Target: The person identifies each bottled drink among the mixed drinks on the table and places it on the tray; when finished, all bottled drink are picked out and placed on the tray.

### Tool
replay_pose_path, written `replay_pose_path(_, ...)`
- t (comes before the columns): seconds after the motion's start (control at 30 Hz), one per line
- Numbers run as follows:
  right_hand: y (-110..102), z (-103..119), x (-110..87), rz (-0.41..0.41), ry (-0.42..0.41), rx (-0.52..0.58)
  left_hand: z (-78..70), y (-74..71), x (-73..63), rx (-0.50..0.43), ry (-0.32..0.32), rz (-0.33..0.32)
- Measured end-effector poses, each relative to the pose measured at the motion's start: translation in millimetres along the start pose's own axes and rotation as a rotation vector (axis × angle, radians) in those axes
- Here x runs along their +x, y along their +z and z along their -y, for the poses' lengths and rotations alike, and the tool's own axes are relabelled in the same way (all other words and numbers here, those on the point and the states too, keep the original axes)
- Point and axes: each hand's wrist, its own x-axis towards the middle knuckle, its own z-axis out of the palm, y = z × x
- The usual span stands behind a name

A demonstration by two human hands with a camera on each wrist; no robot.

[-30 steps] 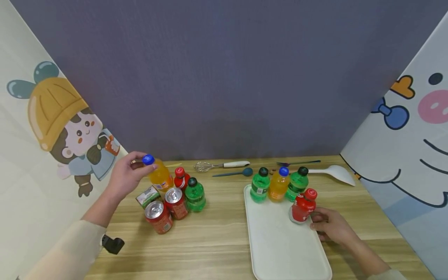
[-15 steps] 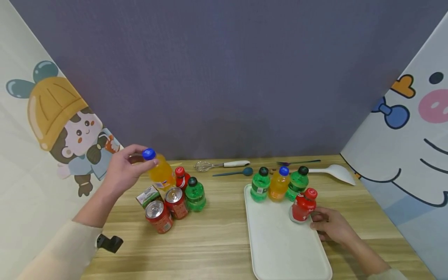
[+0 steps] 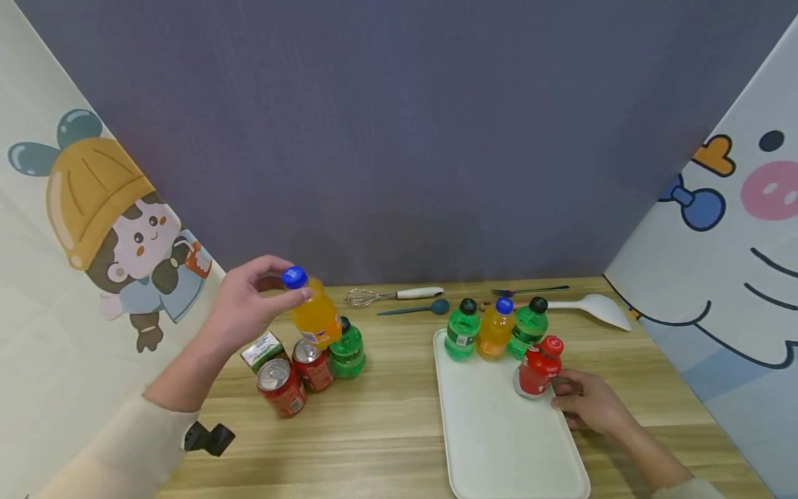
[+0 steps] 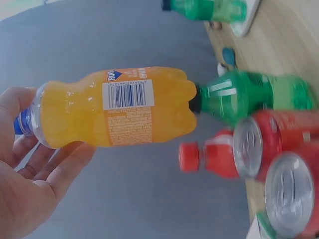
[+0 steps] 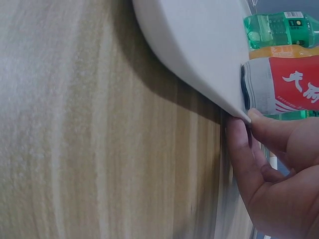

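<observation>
My left hand (image 3: 246, 305) grips an orange soda bottle (image 3: 316, 315) near its blue cap, tilted and raised above the drinks on the left. Under and around it stand two red cans (image 3: 282, 388), a green soda bottle (image 3: 348, 353) and a small carton (image 3: 263, 350). A red-capped bottle (image 4: 219, 157) shows in the left wrist view; the head view hides it behind the orange one. Between thumb and fingers, my right hand (image 3: 595, 402) pinches the right edge of a white tray (image 3: 505, 450), beside a red-labelled bottle (image 3: 539, 367) on it.
At the tray's far end stand two green bottles (image 3: 463, 331) with an orange bottle (image 3: 496, 333) between them. Along the back wall lie a whisk (image 3: 368, 297), a blue spoon (image 3: 439, 306), a fork (image 3: 506, 292) and a large white ladle-like spoon (image 3: 601, 308).
The left hand has lifted the orange soda bottle and carried it to the right, in front of the red-capped bottle. My right hand and the tray stay in place.
</observation>
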Motion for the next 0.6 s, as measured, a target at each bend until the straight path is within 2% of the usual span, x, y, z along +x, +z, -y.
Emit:
replay_pose_path(0.43, 0.9, 0.4, 0.1, -0.006, 0.014, 0.005, -22.9, 51.2, -1.3, -0.160, -0.029, 0.149)
replay_pose_path(0.6, 0.6, -0.4, 0.0, -0.006, 0.004, 0.005, -29.6, 76.6, 1.2, -0.200, -0.010, 0.205)
